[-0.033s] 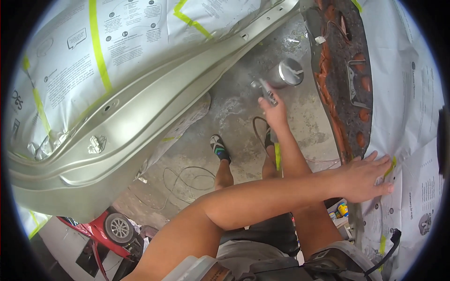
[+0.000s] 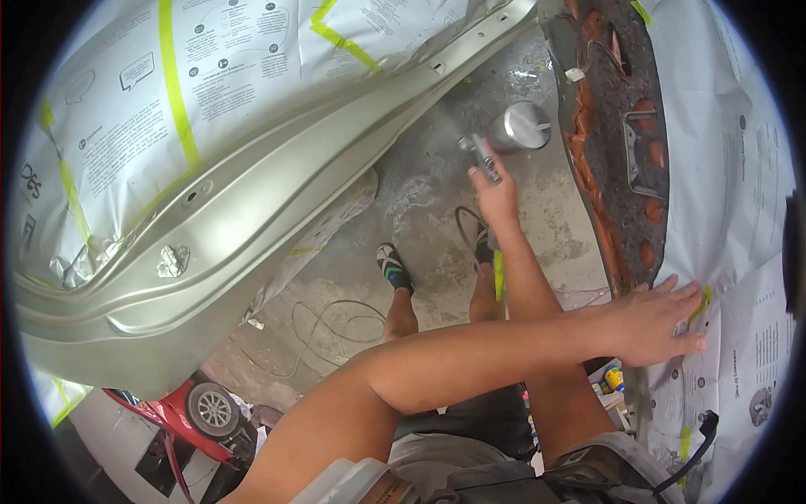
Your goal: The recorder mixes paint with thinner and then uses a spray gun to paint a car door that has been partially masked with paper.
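My right hand (image 2: 495, 193) grips a metal spray gun (image 2: 485, 160) with a silver cup (image 2: 520, 128), held above the concrete floor in the middle of the view. A faint pale haze shows by the gun. My left arm crosses over my right; my left hand (image 2: 646, 323) lies with fingers spread on white printed masking paper (image 2: 730, 252) at the right, beside yellow-green tape (image 2: 702, 304). Along the left runs a curved, satin silver-green metal panel (image 2: 235, 239) edged by taped masking paper (image 2: 109, 109), with crumpled foil (image 2: 174, 260) on it.
A dark car part with orange patches (image 2: 604, 143) and a metal bracket stands at the right. My feet (image 2: 395, 269) are on the concrete floor (image 2: 437, 286), near loose hoses (image 2: 336, 336). A red car (image 2: 168, 403) with a wheel is at the lower left.
My right hand and the spray gun have moved slightly up and to the right. My left hand rests in nearly the same place.
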A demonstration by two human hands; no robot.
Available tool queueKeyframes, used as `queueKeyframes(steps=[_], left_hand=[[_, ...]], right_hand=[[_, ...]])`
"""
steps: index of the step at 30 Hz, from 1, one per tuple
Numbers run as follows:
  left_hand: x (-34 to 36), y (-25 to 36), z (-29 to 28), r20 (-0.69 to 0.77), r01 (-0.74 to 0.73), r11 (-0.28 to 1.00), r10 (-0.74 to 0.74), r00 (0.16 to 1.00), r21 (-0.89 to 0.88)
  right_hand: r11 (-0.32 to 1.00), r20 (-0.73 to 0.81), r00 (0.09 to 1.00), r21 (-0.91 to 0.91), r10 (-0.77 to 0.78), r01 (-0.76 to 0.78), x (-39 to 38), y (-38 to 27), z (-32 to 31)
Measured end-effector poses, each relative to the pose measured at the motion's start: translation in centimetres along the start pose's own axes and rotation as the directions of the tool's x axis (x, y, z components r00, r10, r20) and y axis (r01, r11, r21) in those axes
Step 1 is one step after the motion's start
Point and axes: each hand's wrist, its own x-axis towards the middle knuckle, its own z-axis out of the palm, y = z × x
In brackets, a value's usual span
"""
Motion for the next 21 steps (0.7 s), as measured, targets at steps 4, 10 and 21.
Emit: queueKeyframes(steps=[4, 10, 21], left_hand=[[0.4, -0.3, -1.5, 0.053, 0.045, 0.999, -0.046, 0.998, 0.012], [0.8, -0.5, -2.8, 0.118, 0.064, 0.998, -0.060, 0.991, -0.024], [1.1, -0.2, -1.4, 0.098, 0.095, 0.995, -0.091, 0.991, -0.037]], right_hand=[[0.998, -0.161, 0.987, -0.062, -0.002, -0.008, 5.0, -0.8, -0.6], [0.925, 0.216, 0.922, 0.140, 0.320, -0.354, 3.2, -5.6, -1.4], [0.854, 0.550, 0.778, 0.206, 0.304, -0.478, -2.4, -8.0, -1.4]])
